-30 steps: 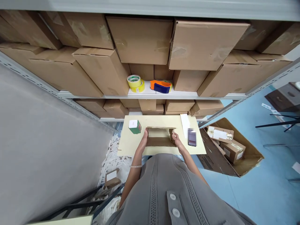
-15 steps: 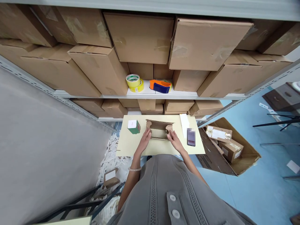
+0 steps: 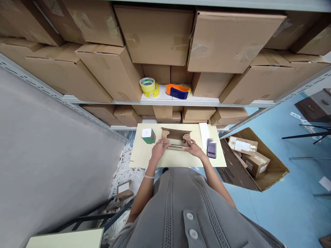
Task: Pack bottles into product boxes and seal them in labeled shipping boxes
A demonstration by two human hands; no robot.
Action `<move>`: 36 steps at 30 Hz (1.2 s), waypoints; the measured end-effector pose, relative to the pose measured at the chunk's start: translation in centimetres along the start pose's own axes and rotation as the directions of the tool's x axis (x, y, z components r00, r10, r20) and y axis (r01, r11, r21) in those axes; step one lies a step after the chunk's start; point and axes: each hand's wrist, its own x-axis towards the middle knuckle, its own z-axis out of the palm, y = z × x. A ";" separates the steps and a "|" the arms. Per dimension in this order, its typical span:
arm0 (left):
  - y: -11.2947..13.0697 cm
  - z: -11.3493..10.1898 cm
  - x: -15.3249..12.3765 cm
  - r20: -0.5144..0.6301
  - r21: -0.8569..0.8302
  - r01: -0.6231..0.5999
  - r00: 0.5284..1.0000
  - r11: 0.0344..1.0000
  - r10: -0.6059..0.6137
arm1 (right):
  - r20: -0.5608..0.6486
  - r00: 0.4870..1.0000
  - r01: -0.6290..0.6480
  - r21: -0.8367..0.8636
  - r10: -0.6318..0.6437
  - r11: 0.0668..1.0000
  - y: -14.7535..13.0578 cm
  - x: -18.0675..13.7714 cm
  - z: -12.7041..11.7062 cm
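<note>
The open cardboard box (image 3: 178,133) is at the middle of the table (image 3: 144,159). Left hand (image 3: 158,148) and right hand (image 3: 194,148) hold its near corners (green carton (image 3: 148,137) left, phone (image 3: 211,151) right).

1. We see a carton (image 3: 178,133) on the tabletop (image 3: 184,162).
2. Left of it we have a box (image 3: 148,136).
3. Right of it lie a paper strip (image 3: 203,131) and a smartphone (image 3: 211,150).
4. Beyond it, a shelf (image 3: 165,102) holds tape rolls (image 3: 149,90) and a tape dispenser (image 3: 178,92).

A grey top (image 3: 181,193) with round pale buttons (image 3: 189,216) and openwork bands (image 3: 169,206) is worn with a pale left-wrist bracelet (image 3: 149,176).
</note>
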 end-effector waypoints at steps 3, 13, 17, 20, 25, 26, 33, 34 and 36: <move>0.8 0.3 0.7 -0.059 0.195 0.014 0.998 0.981 -0.003 | -0.109 0.994 -0.015 -0.086 0.006 0.996 -0.5 0.6 -0.1; 0.2 2.1 1.6 -0.265 0.424 0.049 0.962 0.904 0.071 | -0.404 0.913 -0.102 -0.085 0.059 0.991 -1.5 0.3 1.7; 1.1 1.8 2.1 -0.257 0.443 -0.066 0.946 0.894 0.197 | -0.476 0.874 -0.030 -0.260 -0.101 0.965 -2.5 0.9 1.2; 1.7 1.3 2.8 -0.196 0.462 -0.110 0.955 0.880 0.222 | -0.406 0.889 0.042 -0.391 -0.213 0.920 -3.2 1.7 0.7; 1.1 1.4 2.5 -0.180 0.383 -0.107 0.966 0.917 0.188 | -0.297 0.927 0.074 -0.450 -0.227 0.890 -2.9 2.1 1.5; 0.7 1.6 2.2 -0.177 0.353 -0.103 0.969 0.930 0.174 | -0.289 0.933 0.072 -0.439 -0.216 0.896 -2.6 1.9 1.9; -2.4 3.1 -0.6 -0.109 0.147 -0.150 0.980 0.978 0.166 | -0.268 0.949 0.072 -0.330 -0.166 0.941 0.3 -0.9 4.5; -2.6 3.2 -0.9 -0.115 0.110 -0.147 0.981 0.983 0.159 | -0.283 0.947 0.066 -0.299 -0.155 0.952 0.4 -1.1 4.6; -2.7 3.3 -1.1 -0.118 0.025 -0.122 0.985 0.992 0.124 | -0.298 0.948 0.060 -0.192 -0.116 0.980 0.6 -1.2 4.8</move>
